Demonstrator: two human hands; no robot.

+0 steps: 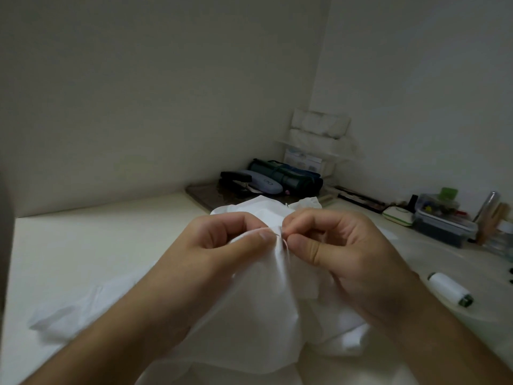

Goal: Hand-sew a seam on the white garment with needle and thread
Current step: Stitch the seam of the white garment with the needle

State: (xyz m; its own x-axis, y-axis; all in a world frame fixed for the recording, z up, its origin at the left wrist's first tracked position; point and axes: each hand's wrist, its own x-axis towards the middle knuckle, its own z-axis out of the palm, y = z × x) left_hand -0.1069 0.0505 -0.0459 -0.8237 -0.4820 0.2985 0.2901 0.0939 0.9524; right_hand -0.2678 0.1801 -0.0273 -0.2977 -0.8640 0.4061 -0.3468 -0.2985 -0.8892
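Now, from the head view, we see both hands raised over the table (83,245), pinching the garment (266,301) bunched between them. Our left hand (222,245) clamps a fold of cloth between thumb and fingers. Our right hand (333,245) is closed on what looks like the needle (282,232), too small to be sure, at the fold. A spool (451,291) lies to the right

White garment (258,295), plain, unpatterned; white thread spool (450,290) with a dark green end. Cream tabletop (91,245). Dark green roll-up case (288,175); black stapler (236,179); pale lavender-grey oval case (263,184). Clear storage box (441,218) holding multicoloured items; white container (397,215) with green rim.
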